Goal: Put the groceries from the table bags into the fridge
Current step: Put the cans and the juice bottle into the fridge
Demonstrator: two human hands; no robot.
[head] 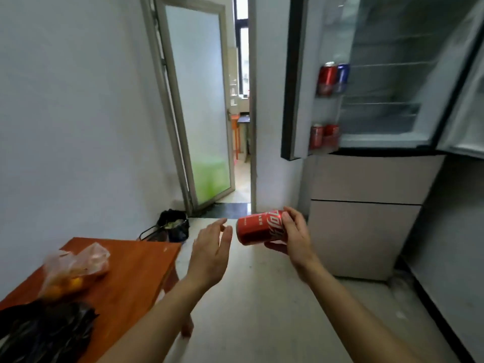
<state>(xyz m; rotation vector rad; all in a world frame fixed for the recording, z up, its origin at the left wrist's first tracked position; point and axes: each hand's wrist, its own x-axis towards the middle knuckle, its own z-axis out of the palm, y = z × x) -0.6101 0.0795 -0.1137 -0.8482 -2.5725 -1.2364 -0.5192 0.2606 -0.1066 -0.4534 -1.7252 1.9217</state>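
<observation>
My right hand [296, 238] grips a red cola can [258, 227] lying sideways in the air, below the fridge. Just left of the can, my left hand [212, 248] is open with straight fingers and holds nothing. The fridge [387, 100] stands open at the upper right, its shelves bare. Its left door [298, 82] carries a red can [327, 78] and a blue can [342, 77] on the upper rack, and two red cans [323, 136] on the lower rack. On the orange table [131, 279] lie a clear bag of oranges [72, 271] and a black bag [44, 331].
A black bag [174, 225] sits on the floor by the wall beyond the table. A frosted glass door [199, 100] stands open onto a passage. The fridge's lower drawers [366, 200] are closed. Pale floor runs between the table and the fridge.
</observation>
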